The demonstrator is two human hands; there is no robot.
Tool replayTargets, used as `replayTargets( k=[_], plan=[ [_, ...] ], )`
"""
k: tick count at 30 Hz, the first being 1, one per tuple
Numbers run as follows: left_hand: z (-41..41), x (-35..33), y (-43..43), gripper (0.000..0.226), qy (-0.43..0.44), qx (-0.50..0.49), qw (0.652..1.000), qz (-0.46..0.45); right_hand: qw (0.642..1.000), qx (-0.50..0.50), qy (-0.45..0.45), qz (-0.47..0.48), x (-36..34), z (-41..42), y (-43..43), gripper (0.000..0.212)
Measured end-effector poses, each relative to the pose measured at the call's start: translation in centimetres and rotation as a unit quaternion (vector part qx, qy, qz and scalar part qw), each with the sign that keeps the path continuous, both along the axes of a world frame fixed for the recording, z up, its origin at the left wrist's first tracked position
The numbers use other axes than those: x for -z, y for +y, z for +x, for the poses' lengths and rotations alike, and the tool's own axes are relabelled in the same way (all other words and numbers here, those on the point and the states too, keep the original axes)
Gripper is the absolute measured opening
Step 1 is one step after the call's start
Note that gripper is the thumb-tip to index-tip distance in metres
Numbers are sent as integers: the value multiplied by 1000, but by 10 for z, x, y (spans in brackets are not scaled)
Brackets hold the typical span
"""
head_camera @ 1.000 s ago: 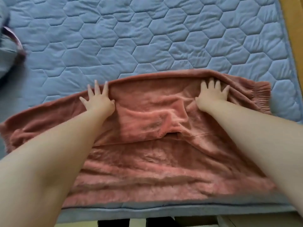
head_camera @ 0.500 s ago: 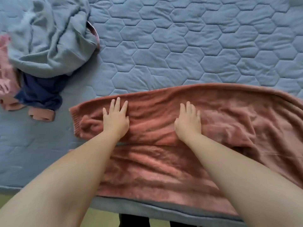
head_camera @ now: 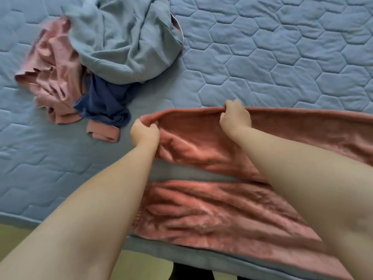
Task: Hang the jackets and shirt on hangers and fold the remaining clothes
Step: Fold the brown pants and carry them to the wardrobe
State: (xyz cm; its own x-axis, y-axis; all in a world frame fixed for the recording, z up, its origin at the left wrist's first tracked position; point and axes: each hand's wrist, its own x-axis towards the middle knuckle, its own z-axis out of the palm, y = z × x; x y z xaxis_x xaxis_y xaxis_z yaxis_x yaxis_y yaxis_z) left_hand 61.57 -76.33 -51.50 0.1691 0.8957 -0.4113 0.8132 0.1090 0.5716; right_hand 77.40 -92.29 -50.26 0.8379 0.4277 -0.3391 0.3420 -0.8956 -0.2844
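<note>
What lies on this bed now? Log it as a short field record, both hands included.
surface: quilted blue bed cover with hexagon stitching
garment in work: fuzzy salmon-pink fleece garment, spread along the near edge
left hand: grips the garment's far left corner
right hand: grips its far edge
pile, far left: crumpled grey-blue garment over a pink garment and a navy garment

- The left hand and right hand, flat on the pink fleece garment half a second ago, now pinch its far folded edge with curled fingers.
- That edge has lifted, and a strip of the quilted bed cover now shows beneath the raised part.
</note>
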Motion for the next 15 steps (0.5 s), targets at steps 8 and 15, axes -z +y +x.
replayTargets(
  k=[8,15],
  plan=[
    [0,-19,20,64,122,279,931,204,992,-101,-7,73,-14,-37,13,59],
    [-71,17,-110,27,45,647,737,190,970,-239,-47,-22,10,-140,-123,47]
  ],
)
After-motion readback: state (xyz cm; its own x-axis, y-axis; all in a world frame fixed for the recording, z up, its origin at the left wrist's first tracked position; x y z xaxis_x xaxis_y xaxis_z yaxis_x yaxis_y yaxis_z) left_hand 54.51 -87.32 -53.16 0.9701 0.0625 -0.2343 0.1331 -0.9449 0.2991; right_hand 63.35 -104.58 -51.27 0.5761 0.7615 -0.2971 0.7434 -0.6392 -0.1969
